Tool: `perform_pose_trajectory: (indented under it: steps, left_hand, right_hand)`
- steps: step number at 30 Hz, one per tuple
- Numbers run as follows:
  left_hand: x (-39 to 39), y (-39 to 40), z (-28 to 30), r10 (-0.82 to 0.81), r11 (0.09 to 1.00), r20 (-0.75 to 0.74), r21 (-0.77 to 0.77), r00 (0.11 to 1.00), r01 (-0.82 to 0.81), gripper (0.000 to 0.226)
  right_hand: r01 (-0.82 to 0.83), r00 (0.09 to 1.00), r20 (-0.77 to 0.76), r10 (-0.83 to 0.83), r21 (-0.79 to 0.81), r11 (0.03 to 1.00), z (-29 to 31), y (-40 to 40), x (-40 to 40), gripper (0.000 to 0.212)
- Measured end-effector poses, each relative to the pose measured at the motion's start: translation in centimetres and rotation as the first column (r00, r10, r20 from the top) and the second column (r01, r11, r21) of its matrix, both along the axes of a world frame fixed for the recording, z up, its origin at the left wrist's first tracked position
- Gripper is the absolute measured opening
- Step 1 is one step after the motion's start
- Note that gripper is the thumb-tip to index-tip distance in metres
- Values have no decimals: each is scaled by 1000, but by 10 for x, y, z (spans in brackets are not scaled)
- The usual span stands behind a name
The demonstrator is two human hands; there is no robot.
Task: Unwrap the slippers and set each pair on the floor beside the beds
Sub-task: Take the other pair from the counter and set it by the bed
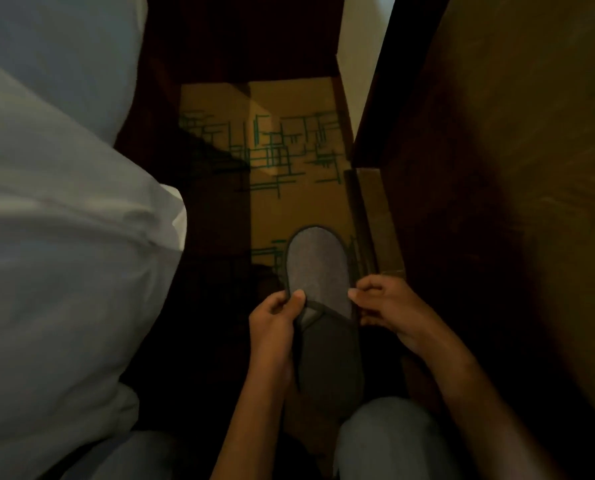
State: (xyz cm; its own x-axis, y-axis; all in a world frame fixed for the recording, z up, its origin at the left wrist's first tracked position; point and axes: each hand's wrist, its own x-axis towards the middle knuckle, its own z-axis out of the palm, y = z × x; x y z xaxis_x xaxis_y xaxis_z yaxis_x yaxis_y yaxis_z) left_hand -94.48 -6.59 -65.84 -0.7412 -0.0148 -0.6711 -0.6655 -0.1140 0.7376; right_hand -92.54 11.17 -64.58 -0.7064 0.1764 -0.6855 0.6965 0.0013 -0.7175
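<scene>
Grey slipper (318, 289) held between both hands above the patterned carpet (289, 161), its open end toward the person, seemingly being aligned for setting down. The left hand (275, 327) grips the slipper's left edge, thumb pressed on top; the right hand (389, 306) pinches the opposite edge with curled fingers. White bedding (64, 220) lies left of the hands, dark wooden furniture (479, 202) to their right. No wrapper is visible.

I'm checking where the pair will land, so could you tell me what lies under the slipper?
Patterned carpet shows beneath the grey slipper. The left hand holds its edge; whether a second slipper is stacked under it is hidden.
</scene>
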Motion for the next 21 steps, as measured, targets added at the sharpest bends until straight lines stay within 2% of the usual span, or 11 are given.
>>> perform_pose_trajectory:
  steps: [3, 6, 12, 16, 21]
  left_hand:
    - [-9, 5, -57, -3, 1000, -14, 20, 1000, 3, 10]
    - [-15, 7, -106, -9, 999, -24, 46, 1000, 10, 11]
    - [-3, -4, -178, -22, 997, 7, 77, 1000, 21, 12]
    - [4, -15, -209, -17, 993, 41, 118, 999, 12, 12]
    - [7, -16, -216, -8, 987, 42, 160, 999, 1, 18]
  right_hand:
    - [9, 1000, -13, -10, -69, 998, -60, 6, -8, 5]
    - [53, 997, -49, -58, -87, 995, -112, 5, -13, 12]
    - [58, 995, -81, -63, -68, 996, -181, -13, 2, 8]
    - [57, 996, -74, -60, -40, 998, -214, -25, 13, 9]
    - [102, 988, -109, -106, -45, 994, -221, -35, 20, 6]
